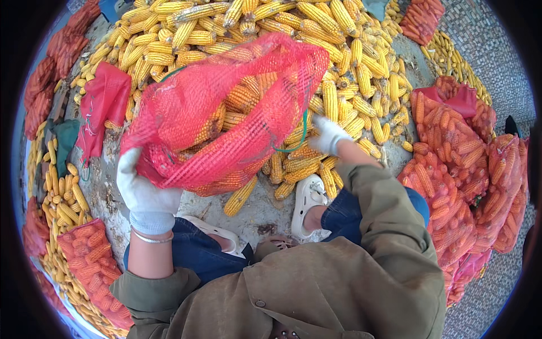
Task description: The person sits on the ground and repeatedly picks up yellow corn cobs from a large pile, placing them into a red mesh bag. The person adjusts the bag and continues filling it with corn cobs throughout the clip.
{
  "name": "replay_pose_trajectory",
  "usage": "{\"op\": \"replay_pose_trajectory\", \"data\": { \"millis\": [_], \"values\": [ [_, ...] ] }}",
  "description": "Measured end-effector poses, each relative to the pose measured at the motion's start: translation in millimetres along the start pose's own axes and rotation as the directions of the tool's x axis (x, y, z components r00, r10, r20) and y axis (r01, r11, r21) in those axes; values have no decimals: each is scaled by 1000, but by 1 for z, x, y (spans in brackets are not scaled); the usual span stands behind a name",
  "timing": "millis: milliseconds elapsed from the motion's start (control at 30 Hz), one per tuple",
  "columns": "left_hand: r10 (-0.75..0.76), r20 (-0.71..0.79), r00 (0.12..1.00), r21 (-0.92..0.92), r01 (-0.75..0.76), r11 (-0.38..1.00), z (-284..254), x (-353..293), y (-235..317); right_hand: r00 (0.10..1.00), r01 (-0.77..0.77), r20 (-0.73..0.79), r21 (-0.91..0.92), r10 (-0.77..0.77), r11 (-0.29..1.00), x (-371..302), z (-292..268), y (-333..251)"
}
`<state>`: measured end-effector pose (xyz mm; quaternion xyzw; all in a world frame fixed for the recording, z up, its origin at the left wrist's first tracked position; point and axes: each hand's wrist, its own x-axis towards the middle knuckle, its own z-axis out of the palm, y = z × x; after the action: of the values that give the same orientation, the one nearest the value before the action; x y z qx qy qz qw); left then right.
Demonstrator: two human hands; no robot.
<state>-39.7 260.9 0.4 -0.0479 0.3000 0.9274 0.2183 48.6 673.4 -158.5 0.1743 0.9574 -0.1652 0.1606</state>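
One red mesh bag point(243, 141), edge clenched in the left hand point(148, 191), body spread beyond that hand's fingers, judged part-filled; right hand point(329, 135) beside it, grasp too blurred to tell; loose corn pile point(330, 101) beyond those fingers, unbagged; full sacks point(451, 147) to their right, seemingly done.

Woven, plastic-type mesh w/ slight sheen is seen on the red bag point(226, 161); its green cord point(305, 127) looks smooth. Corn cobs point(364, 79) are covered w/ bumpy, semi-gloss kernels. Left hand point(145, 189) & right hand point(328, 135) are clad in matt wht knit-cloth gloves point(152, 217), rt one blurred. Shiny metal-look bangle point(151, 238) is worn. Matt, creased cloth is noted for jacket point(339, 277), denim for jeans point(183, 251), smooth matt plastic/rubber for shoes point(305, 209). Rough, stained, concrete-like finish is shown by grey ground point(254, 217).
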Motion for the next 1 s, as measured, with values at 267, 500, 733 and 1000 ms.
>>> {"op": "replay_pose_trajectory", "data": {
  "millis": [267, 500, 733, 1000],
  "values": [
    [145, -71, 987, 415, -102, 904, 16, -15, -2, 980, 168, -11, -478, -197, 862, -33, 83, 17],
    [8, -99, 995, 68, -1, 998, 26, -11, -20, 654, 641, -651, 748, 387, 174, -39, -77, -16],
    [-78, -256, 964, -100, 54, 994, 50, -3, -23, 884, 465, -287, 449, -369, 763, -64, -127, -155],
    [125, -123, 985, -90, -137, 987, 18, -21, 17, 968, -119, -128, 528, 218, 841, 47, -90, -144]
  ]
}}
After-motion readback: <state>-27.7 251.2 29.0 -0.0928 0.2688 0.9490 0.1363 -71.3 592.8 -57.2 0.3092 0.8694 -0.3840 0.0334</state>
